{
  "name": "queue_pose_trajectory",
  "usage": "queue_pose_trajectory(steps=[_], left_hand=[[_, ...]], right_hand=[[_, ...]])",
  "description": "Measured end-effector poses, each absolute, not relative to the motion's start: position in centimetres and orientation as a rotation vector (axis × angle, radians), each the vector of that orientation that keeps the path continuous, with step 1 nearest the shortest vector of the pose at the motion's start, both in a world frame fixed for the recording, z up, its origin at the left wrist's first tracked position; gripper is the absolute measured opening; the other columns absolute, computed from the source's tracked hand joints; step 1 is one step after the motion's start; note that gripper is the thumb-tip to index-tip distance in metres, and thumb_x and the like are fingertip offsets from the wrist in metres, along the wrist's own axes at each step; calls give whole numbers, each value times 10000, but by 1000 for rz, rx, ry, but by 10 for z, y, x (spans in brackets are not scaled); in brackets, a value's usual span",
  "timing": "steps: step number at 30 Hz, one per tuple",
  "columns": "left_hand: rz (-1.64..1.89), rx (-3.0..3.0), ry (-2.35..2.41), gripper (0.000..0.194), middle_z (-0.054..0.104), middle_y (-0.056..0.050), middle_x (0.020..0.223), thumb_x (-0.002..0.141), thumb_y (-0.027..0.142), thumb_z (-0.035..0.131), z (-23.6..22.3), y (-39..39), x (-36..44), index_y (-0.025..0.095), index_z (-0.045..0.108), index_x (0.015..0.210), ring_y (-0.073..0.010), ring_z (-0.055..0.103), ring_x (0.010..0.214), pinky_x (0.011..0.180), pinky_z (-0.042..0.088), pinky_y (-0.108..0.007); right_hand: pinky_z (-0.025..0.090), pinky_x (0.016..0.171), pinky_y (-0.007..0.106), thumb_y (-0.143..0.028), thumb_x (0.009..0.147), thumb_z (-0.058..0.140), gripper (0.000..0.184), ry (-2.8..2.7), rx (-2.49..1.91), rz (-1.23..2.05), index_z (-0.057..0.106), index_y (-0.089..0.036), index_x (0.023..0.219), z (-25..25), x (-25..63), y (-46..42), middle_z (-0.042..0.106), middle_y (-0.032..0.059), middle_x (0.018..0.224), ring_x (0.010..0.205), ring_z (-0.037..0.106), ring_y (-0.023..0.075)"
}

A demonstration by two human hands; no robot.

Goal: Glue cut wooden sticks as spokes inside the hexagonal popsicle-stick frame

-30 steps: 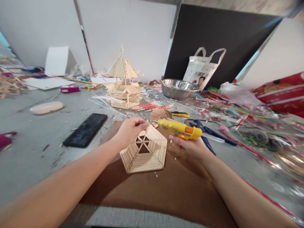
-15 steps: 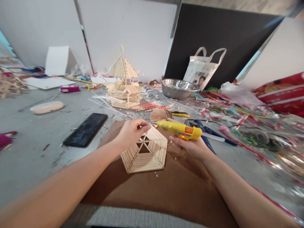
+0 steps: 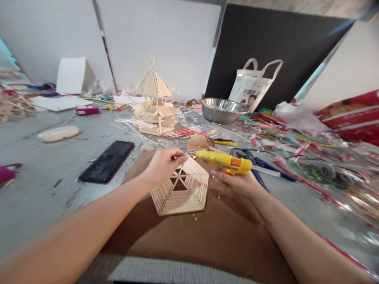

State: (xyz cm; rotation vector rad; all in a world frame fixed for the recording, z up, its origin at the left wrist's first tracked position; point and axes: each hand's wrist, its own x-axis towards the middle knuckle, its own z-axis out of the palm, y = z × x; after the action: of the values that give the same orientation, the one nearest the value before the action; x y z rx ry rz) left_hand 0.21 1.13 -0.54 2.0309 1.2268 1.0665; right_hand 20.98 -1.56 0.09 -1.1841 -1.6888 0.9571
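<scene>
Across a littered grey surface [image 3: 44, 165], white panels [image 3: 177, 35] behind, right hand [image 3: 238, 182] gripping glue gun [image 3: 217, 160], left hand [image 3: 162, 165] pinched together, contents unclear

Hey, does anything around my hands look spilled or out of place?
Yes: pale crumbs lie scattered on the brown sheet beside the hexagonal stick frame, messy against its neat rows. Farther right, tangled scraps litter the gray surface. I see no obvious damage to the frame, though your left hand hides part.
</scene>
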Motion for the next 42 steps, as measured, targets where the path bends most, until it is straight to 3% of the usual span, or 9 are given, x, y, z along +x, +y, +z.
queue_pose_trajectory(steps=[8,13,16,20,28,33,42], left_hand=[[1058,2011,1238,190,587,-2,634,725,302,480,-6,12,2,151,596,713,-104,498,589,536,359,-193],[1075,1991,1234,188,582,0,616,720,302,485,-5,12,2,155,599,701,-107,496,586,534,357,-193],[1082,1984,1241,189,583,2,610,715,307,490,-5,12,1,158,605,703,-104,493,579,529,354,-191],[1059,1986,1235,191,585,4,603,702,312,498,-6,15,0,159,613,690,-98,478,545,502,341,-189],[556,2156,1106,127,572,21,511,621,270,557,0,15,-4,178,637,586,-89,457,474,444,296,-172],[430,2189,1037,96,544,32,443,579,255,588,-2,15,-5,200,635,517,-83,425,424,408,250,-173],[249,2308,1075,114,620,4,544,621,262,565,-4,15,-4,210,656,574,-100,467,461,430,243,-185]], right_hand=[[423,436,237,-251,592,638,119,-1675,-1218,954,583,-197,683,1,209,-16,555,-8,561,615,561,164],[450,510,256,-255,588,639,198,-1678,-1195,1008,583,-203,771,0,210,-15,587,-7,647,658,564,155],[423,455,236,-261,584,645,185,-1665,-1195,1014,578,-203,747,1,210,-15,564,-13,585,575,539,133],[331,345,203,-311,598,635,173,-1572,-1243,1011,514,-189,574,1,212,-15,455,-44,423,383,417,76],[340,357,195,-357,605,627,233,-1385,-1254,1027,488,-172,579,-5,220,-6,442,-56,435,360,403,56],[332,356,192,-358,607,626,232,-1408,-1272,1024,488,-174,580,-6,220,-5,447,-58,425,347,405,56],[315,365,194,-352,620,616,222,-1457,-1262,1029,497,-170,575,-8,220,-5,447,-56,419,358,412,62]])
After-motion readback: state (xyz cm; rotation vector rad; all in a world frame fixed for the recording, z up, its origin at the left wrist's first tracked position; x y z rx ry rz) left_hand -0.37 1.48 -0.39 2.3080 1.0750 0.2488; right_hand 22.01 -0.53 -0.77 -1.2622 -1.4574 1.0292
